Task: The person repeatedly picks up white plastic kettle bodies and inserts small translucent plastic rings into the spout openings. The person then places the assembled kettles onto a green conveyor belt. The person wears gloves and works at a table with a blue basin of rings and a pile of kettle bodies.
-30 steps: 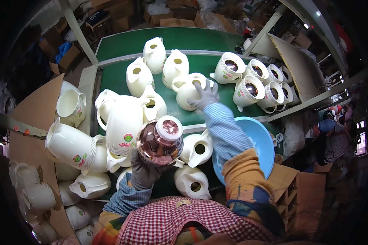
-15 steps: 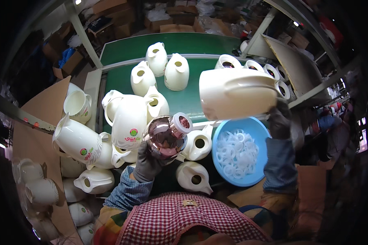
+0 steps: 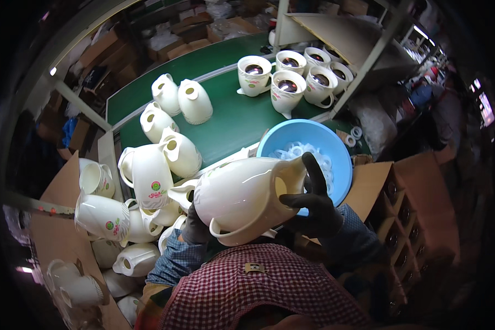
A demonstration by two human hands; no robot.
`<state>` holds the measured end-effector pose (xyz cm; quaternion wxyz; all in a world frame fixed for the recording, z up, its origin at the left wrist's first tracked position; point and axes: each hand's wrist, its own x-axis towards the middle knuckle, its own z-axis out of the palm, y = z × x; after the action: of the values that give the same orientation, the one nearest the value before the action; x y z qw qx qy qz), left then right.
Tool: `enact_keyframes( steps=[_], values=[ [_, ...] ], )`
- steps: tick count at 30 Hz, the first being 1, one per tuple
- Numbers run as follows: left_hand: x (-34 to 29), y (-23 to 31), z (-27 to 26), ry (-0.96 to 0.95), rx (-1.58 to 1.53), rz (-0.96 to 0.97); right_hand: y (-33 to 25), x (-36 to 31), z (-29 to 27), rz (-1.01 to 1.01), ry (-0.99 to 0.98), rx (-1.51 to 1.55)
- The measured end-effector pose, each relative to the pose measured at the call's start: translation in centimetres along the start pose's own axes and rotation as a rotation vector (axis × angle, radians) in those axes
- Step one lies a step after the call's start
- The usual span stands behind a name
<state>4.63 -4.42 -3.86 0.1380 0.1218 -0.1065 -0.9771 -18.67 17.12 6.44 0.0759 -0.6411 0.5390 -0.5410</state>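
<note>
A cream plastic jug shell (image 3: pixel 236 190) lies on its side between my two gloved hands, over the near edge of the bench. Its handle faces down toward me and its spouted opening points right. My left hand (image 3: pixel 196 225) is closed at the base end, partly hidden by the shell. Around the spouted rim, my right hand (image 3: pixel 316 206) grips with thumb and fingers. The silvery liner seen earlier is out of sight; whether it is inside the shell cannot be told. Just beyond the shell, a blue basin (image 3: pixel 338 143) holds translucent plastic rings (image 3: pixel 298 149).
Several cream jug shells (image 3: pixel 195 103) stand on the green conveyor (image 3: pixel 225 129), and more are piled at left (image 3: pixel 102 216). Upturned shells with dark, shiny insides (image 3: pixel 287 91) stand at far right. Cardboard boxes with dividers (image 3: pixel 404 236) sit at lower right; a metal frame post (image 3: pixel 363 69) rises beside the conveyor.
The shell has come down and left from my raised right hand into both hands. The silvery liner with its white ring, earlier in my left hand, is no longer visible. My view has shifted right.
</note>
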Motion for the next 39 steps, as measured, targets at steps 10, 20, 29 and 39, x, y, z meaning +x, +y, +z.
enact_keyframes(
  steps=[10, 20, 29, 39],
  values=[
    [0.3, -1.4, 1.7, -0.099, 0.339, -0.057, -0.8, -1.2, 1.1, -0.058, 0.021, -0.005],
    [1.3, -1.7, 2.8, -0.145, 0.466, -0.08, -1.1, -1.3, 1.1, -0.036, 0.05, 0.104],
    [1.2, -1.1, 2.6, -0.165, 0.559, -0.092, -0.2, -1.2, 1.4, -0.063, 0.059, 0.088],
    [-1.1, 1.6, 1.4, -0.039, 0.565, -0.087, 1.7, -1.3, 1.9, -0.108, 0.051, -0.01]
  ],
)
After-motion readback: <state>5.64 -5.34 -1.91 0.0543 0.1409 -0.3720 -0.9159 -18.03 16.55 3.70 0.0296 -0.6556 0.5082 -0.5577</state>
